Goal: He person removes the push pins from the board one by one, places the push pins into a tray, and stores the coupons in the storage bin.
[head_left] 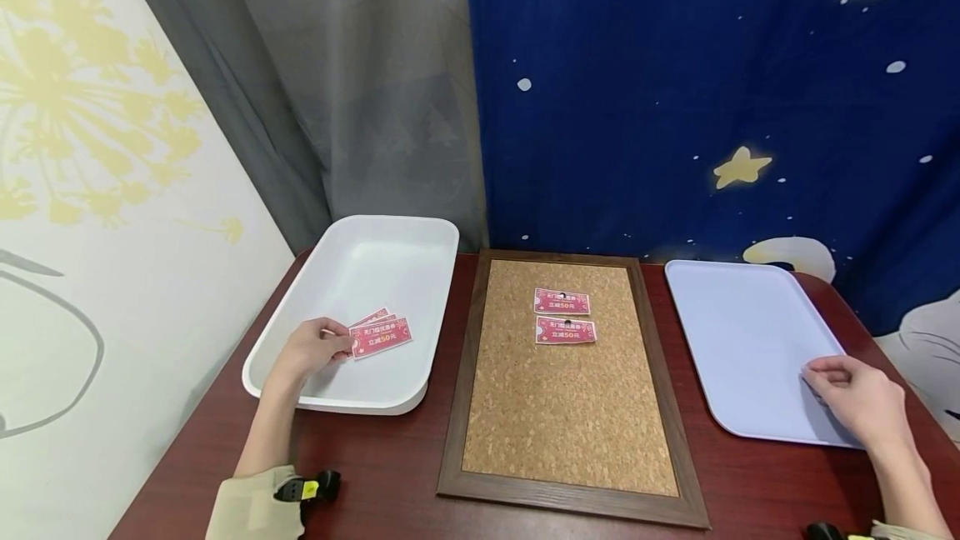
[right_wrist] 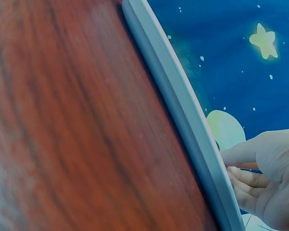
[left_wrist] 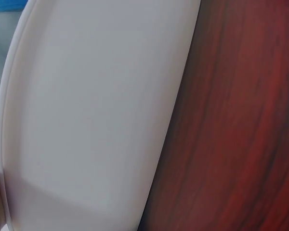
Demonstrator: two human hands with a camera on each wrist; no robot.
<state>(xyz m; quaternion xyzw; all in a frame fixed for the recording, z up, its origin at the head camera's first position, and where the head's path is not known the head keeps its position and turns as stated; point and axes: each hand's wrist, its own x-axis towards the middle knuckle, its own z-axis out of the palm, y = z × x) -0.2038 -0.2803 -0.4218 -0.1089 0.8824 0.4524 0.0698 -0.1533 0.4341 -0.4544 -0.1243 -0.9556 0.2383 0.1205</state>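
Note:
My left hand (head_left: 313, 348) reaches into a white tub (head_left: 397, 261). Its thumb and fingers pinch the left edge of a pink coupon (head_left: 384, 338), which overlaps other coupons (head_left: 375, 317) of the same kind. Over the right part of a pale lavender tray (head_left: 750, 340) is my right hand (head_left: 862, 398), thumb and fingertips drawn together. Whether anything small sits between those fingertips cannot be made out. In the right wrist view, the tray's rim (right_wrist: 183, 106) stands in front of the fingertips of the right hand (right_wrist: 269, 178).
Between tub and tray lies a framed cork board (head_left: 570, 423). Two pink coupons, an upper one (head_left: 562, 303) and a lower one (head_left: 566, 332), are fixed on it, each with a dark spot at its top. All rest on a dark red wooden table (head_left: 375, 473), with curtains (head_left: 600, 107) behind.

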